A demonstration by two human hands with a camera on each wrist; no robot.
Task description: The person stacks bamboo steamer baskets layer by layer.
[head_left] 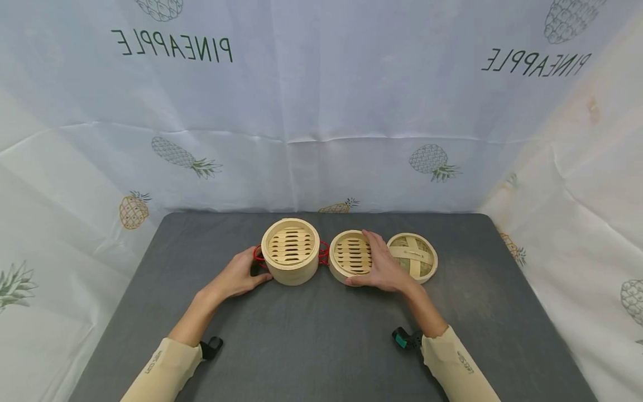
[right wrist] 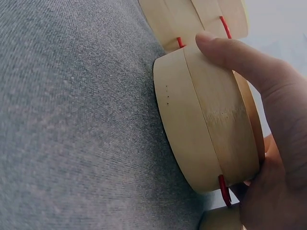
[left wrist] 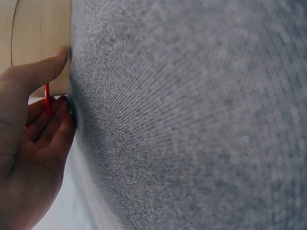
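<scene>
A taller stack of round bamboo steamer baskets (head_left: 290, 274) stands near the back of the table, with slats showing inside its top. My left hand (head_left: 238, 276) holds its left side, the thumb on the front wall and the fingers by a red loop handle (left wrist: 47, 98). To the right is a lower bamboo steamer basket (head_left: 338, 273), upright on the table. My right hand (head_left: 384, 269) grips this basket, thumb at the front wall and fingers over the far rim. In the right wrist view the lower basket (right wrist: 211, 120) sits flat, its fingertips' far side partly hidden.
A woven bamboo lid (head_left: 427, 252) with a crossed band lies right of the lower basket, partly behind my right hand. Red loop handles (head_left: 324, 252) stick out between stack and basket. A pineapple-print curtain (head_left: 301, 173) hangs behind the dark table (head_left: 301, 346).
</scene>
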